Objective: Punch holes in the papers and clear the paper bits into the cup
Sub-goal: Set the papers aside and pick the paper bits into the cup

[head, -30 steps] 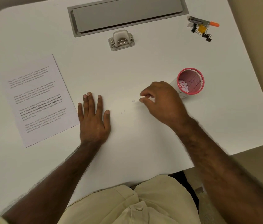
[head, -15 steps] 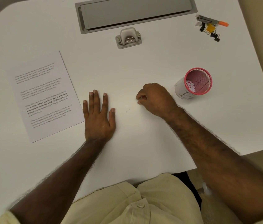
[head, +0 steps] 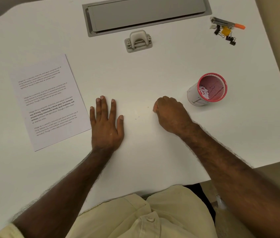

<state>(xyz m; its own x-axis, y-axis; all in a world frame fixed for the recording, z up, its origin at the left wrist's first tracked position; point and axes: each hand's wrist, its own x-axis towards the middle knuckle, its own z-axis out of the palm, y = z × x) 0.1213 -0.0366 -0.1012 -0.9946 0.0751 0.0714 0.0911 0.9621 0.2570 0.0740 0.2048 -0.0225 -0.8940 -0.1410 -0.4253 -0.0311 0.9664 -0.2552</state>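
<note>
Step in hand, as judged: gathering loose paper bits (head: 147,107) from the desk (head: 153,69) for transfer to the cup (head: 209,90).

Your right hand (head: 171,114) sits knuckles-up on the desk with its fingers curled under, the fingertips at its left edge against the surface. Whether it already pinches a bit there cannot be told; the fingertips hide it. Your left hand (head: 107,124) lies flat and relaxed, palm down, fingers straight, holding nothing, just beside the right edge of the printed paper (head: 49,102).

A few small bits lie on the bare desk between your two hands, apart from one another. They are pale against a pale surface and easy to miss. Recommendation: sweep them together with the edge of the flat hand before lifting, instead of picking them one by one. Carry them over the rim and release low inside the cup, since such bits are light and likely to drift. The cup stands near your right hand, up and to its right, tilted as seen from above, with a heap of white bits already inside.

Surface: a white desk with a grey cable hatch (head: 146,12) at the far edge. The hole punch (head: 138,41) rests just in front of it, untouched. A stapler with an orange end (head: 228,23) and binder clips (head: 225,34) lie at the far right corner.

Room: a beige floor shows past the right edge.
</note>
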